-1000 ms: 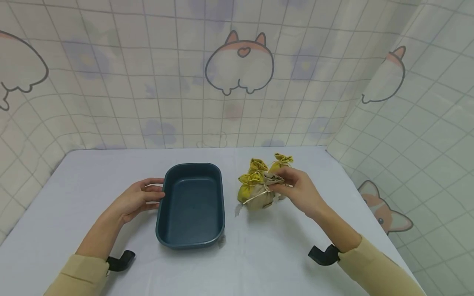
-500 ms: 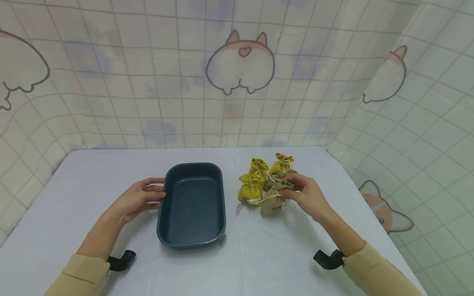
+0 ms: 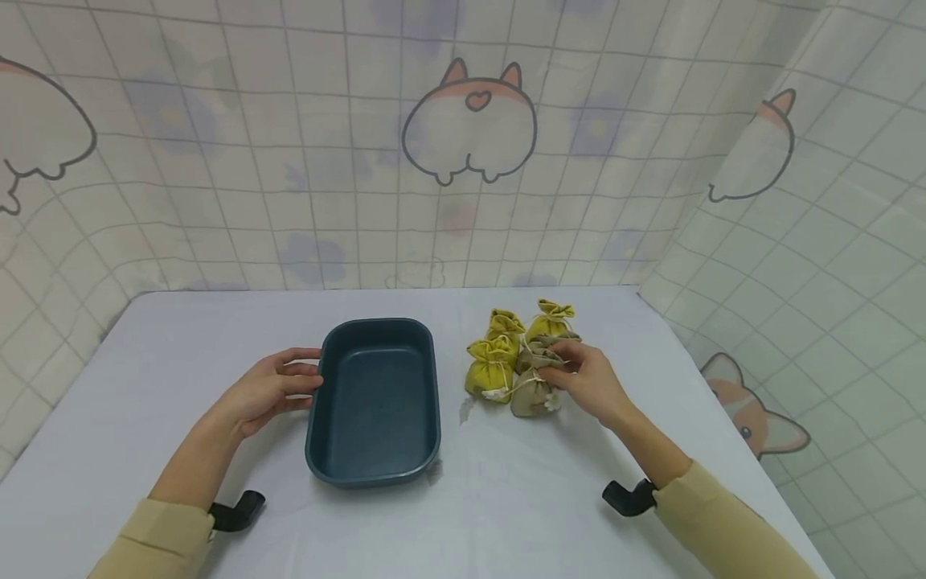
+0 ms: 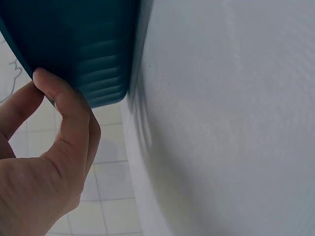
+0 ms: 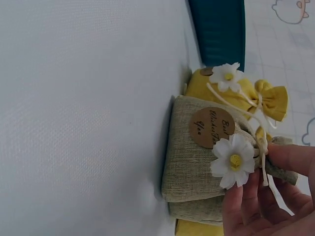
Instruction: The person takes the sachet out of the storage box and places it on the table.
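Observation:
My right hand (image 3: 593, 384) pinches the gathered neck of a linen drawstring pouch (image 3: 526, 399) between thumb and fingers. On the pouch, in the right wrist view, are a white cloth flower (image 5: 233, 161) and a round brown tag (image 5: 209, 128) with handwriting. Another linen pouch (image 5: 199, 210) lies against it, partly hidden. Several yellow pouches stand close by, one with its body (image 3: 486, 376) plainly visible in the head view. Over on the left, my left hand (image 3: 269, 392) holds the rim of a dark teal plastic bin (image 3: 379, 410), one fingertip over the edge.
Everything stands on a table under a white cloth (image 3: 477, 515). A tile-print curtain (image 3: 362, 161) hangs behind and along the sides. The bin is to the left of the pouches, with a strip of cloth between.
My right hand has shifted slightly right with the linen pouch, which overlapped the front yellow pouch and now sits upright beside it. Left hand and bin stay put.

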Demonstrator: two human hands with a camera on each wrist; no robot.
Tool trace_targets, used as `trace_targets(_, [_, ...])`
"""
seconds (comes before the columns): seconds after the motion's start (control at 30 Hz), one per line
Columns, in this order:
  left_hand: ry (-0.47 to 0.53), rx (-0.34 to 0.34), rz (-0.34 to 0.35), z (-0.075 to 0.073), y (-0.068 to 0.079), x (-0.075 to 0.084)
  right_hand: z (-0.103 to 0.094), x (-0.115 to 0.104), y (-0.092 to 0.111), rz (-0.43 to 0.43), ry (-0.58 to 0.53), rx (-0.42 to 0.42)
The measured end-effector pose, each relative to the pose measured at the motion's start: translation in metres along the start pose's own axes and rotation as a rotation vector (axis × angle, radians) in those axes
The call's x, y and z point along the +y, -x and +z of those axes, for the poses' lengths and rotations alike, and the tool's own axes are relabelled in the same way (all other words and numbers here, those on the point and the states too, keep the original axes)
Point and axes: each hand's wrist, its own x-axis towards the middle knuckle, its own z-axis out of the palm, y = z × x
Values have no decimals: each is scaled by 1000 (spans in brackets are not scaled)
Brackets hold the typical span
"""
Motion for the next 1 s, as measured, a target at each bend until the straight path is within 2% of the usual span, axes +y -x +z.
trace_targets(0.2, [1, 3, -3, 0, 1, 0, 2, 3, -2, -15, 3, 4])
trace_targets(0.63, [-20, -10, -5, 1, 3, -2, -7, 5, 2, -19, 122, -6])
trace_targets(0.83, [-115, -20, 8, -3, 2, -3, -21, 3, -1, -29, 136, 88])
trace_targets(1.0, [-205, -20, 43, -16, 3, -4, -39, 7, -9, -20, 165, 206])
